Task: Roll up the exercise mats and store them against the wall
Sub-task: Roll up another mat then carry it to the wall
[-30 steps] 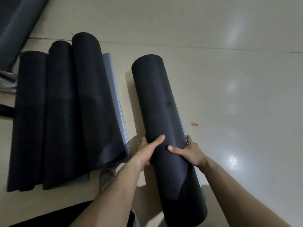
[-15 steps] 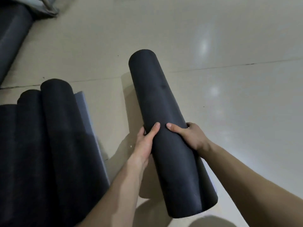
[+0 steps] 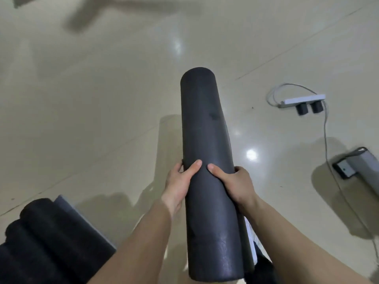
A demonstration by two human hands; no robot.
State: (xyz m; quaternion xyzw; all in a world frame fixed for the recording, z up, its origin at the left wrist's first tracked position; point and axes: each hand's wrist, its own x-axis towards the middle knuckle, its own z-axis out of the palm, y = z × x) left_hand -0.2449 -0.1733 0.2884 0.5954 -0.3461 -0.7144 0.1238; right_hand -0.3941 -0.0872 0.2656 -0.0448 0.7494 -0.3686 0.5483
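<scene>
A dark rolled exercise mat [image 3: 205,124] is held off the floor in front of me, its far end pointing away and its near end close to my body. My left hand [image 3: 179,187] wraps its left side and my right hand [image 3: 233,185] wraps its right side, thumbs nearly meeting on top. Other rolled dark mats [image 3: 47,247] lie together on the floor at the lower left, with a grey mat edge [image 3: 69,210] showing beside them.
A white power strip [image 3: 301,100] with two black plugs and its cable lies on the glossy tiled floor at the right. A grey device [image 3: 356,167] sits at the right edge. A blurred dark shape crosses the top left.
The rolled mat has been lifted from the floor and carried rightward. The pile of other mats has slid to the lower left of the view, and the power strip has come into sight.
</scene>
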